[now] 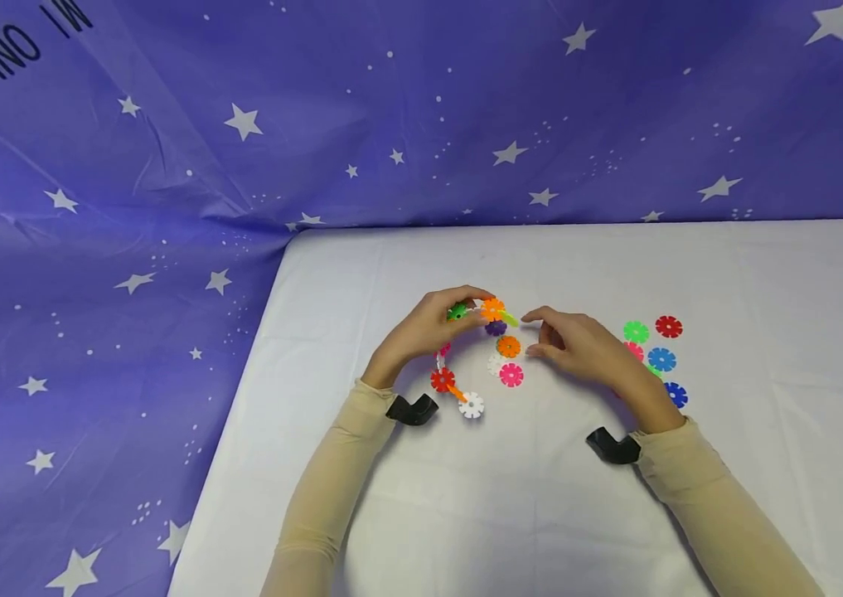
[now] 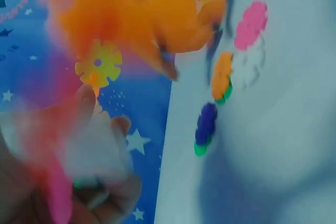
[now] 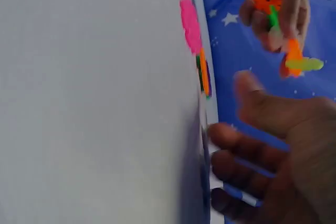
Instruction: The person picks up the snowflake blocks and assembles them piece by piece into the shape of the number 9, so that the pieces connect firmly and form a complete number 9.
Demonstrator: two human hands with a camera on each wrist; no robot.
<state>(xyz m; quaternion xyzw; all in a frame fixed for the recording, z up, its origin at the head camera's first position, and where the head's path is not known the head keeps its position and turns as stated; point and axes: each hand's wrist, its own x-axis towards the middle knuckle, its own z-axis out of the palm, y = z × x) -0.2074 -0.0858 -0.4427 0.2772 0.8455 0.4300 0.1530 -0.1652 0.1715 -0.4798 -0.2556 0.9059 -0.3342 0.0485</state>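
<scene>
The left hand (image 1: 428,327) curls its fingers round the top of a chain of plastic snowflake discs (image 1: 466,356), gripping it near the green and orange pieces, so that the chain hangs in an arc down to a white disc (image 1: 471,405) resting on the table. The right hand (image 1: 578,348) hovers just beside the chain's yellow-green tip, fingers relaxed and holding nothing.

The chain looks light and stiff in each piece but loose at the slotted joints, so it would likely bend or come apart if pulled; a hold on a disc's flat faces, close to a joint, seems safest.

Loose discs (image 1: 506,356) lie under the arc near the middle of the table (image 1: 540,514), and more loose ones (image 1: 656,352) sit behind the right hand, toward the right edge. The table wears a white cloth; a purple starred backdrop (image 1: 242,124) hangs behind and to the left.
</scene>
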